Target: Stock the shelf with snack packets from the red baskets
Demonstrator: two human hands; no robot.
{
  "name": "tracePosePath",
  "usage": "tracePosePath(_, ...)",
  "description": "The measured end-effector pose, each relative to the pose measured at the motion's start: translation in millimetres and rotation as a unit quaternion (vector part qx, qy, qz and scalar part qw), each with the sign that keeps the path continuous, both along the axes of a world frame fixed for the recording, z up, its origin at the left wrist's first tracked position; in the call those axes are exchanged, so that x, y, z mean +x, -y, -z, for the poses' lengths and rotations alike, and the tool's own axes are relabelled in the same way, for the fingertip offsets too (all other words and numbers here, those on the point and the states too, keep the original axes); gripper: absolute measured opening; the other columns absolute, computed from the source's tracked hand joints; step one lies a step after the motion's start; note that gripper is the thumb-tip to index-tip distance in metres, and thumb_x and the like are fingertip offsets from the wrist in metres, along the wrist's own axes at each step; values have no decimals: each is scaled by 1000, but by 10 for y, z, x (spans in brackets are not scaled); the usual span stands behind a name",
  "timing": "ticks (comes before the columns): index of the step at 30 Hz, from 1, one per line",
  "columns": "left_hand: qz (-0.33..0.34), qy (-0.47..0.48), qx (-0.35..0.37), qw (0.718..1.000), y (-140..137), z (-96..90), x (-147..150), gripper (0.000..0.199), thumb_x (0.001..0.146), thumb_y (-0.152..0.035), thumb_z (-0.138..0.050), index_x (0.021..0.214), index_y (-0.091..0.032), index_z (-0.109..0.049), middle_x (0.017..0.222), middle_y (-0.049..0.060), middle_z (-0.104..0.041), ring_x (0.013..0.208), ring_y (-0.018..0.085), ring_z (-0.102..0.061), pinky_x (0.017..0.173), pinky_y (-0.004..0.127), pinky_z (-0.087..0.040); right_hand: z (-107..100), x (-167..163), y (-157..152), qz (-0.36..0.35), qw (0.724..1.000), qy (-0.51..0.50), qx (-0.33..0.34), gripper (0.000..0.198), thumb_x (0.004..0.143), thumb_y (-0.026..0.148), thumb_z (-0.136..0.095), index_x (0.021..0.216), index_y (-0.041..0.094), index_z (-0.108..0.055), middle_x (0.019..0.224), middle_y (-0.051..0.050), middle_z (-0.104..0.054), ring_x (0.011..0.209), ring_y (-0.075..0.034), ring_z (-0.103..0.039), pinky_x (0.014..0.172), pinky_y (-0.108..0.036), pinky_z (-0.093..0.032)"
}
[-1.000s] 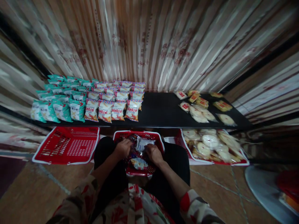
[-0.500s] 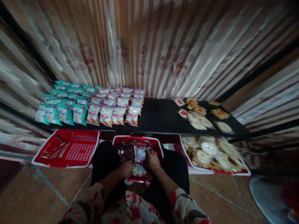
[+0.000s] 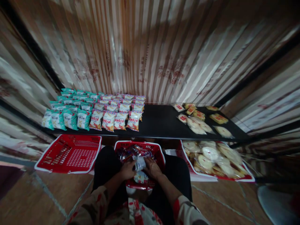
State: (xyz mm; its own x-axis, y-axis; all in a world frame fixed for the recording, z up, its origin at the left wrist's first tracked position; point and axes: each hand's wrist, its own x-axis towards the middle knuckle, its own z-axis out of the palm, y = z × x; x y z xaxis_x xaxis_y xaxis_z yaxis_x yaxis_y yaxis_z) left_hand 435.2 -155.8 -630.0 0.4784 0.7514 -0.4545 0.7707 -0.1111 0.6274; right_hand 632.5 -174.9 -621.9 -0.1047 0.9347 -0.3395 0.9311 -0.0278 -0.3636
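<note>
A small silvery-white snack bag lies between my two hands, over the red basket between my knees. My left hand has its fingers closed at the bag's left edge. On the opposite edge, my right hand grips with bent fingers. Just below the bag, a pale blue and yellowish packet shows inside the basket. Behind my hands, shiny dark purple-red packets fill the basket's far part; their print is too dim to read.
On the black shelf stand rows of teal bags and white-and-orange snack bags. Flat wrapped cakes lie at its right. A red basket stands left; another basket of round packaged cakes stands right.
My left hand has moved up to the silvery-white bag's left edge. The bag is now held between both hands, slightly lower in view. The whole view has shifted a little.
</note>
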Motion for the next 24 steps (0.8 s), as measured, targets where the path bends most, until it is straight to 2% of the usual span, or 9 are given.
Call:
tracePosePath(3, -26, 36, -42, 998, -15, 25, 52, 66, 69, -17, -59, 133, -19, -43, 118, 9, -61, 109, 26, -55, 97, 40, -39, 80, -3, 18, -22, 999, -7, -39, 76, 70, 26, -62, 140, 14, -34, 143, -16, -39, 134, -26, -31, 109, -38, -22)
tracePosePath(5, -45, 73, -68, 994, -25, 16, 91, 63, 71, -11, -54, 133, -18, -43, 115, 8, -63, 100, 21, -60, 88, 34, -46, 99, -9, 19, -15, 999, 3, -36, 78, 69, 24, -62, 141, 16, -32, 143, -15, -38, 134, -27, -31, 109, -38, -22)
tracePosePath(8, -75, 137, -82, 984, -41, -57, 132, 57, 74, -6, -46, 130, -17, -46, 114, 7, -63, 95, 16, -61, 80, 26, -49, 45, -28, 14, 18, 1000, -2, -6, 71, 71, 23, -58, 138, 14, -35, 140, -16, -42, 131, -28, -36, 105, -38, -28)
tracePosePath(12, -111, 206, -74, 969, -71, -232, 105, 53, 75, -6, -45, 126, -20, -50, 111, 6, -63, 92, 15, -61, 80, 26, -49, -159, -37, -6, 69, 995, -54, 52, 56, 75, 20, -51, 129, 9, -41, 121, -18, -57, 114, -26, -53, 95, -34, -38)
tracePosePath(16, -140, 253, -53, 956, -139, -422, 48, 52, 78, -9, -45, 129, -22, -47, 112, 5, -60, 91, 14, -60, 84, 30, -48, -428, 3, -57, 128, 980, -146, 35, 42, 76, 25, -53, 117, 18, -47, 98, -8, -67, 85, -21, -65, 77, -31, -46)
tracePosePath(19, -162, 290, 3, 943, -200, -573, 53, 51, 78, -11, -47, 127, -23, -48, 112, 6, -57, 99, 15, -57, 88, 30, -48, -604, 31, -107, 148, 955, -255, 34, 34, 76, 32, -56, 108, 22, -53, 94, -2, -68, 82, -19, -65, 77, -31, -48)
tracePosePath(24, -151, 314, 119, 930, -234, -803, 76, 51, 76, -15, -49, 126, -22, -49, 112, 7, -52, 102, 16, -56, 82, 28, -53, -824, 4, -154, 189, 874, -447, 23, 45, 72, 43, -61, 110, 18, -57, 100, -5, -68, 90, -22, -64, 82, -34, -49)
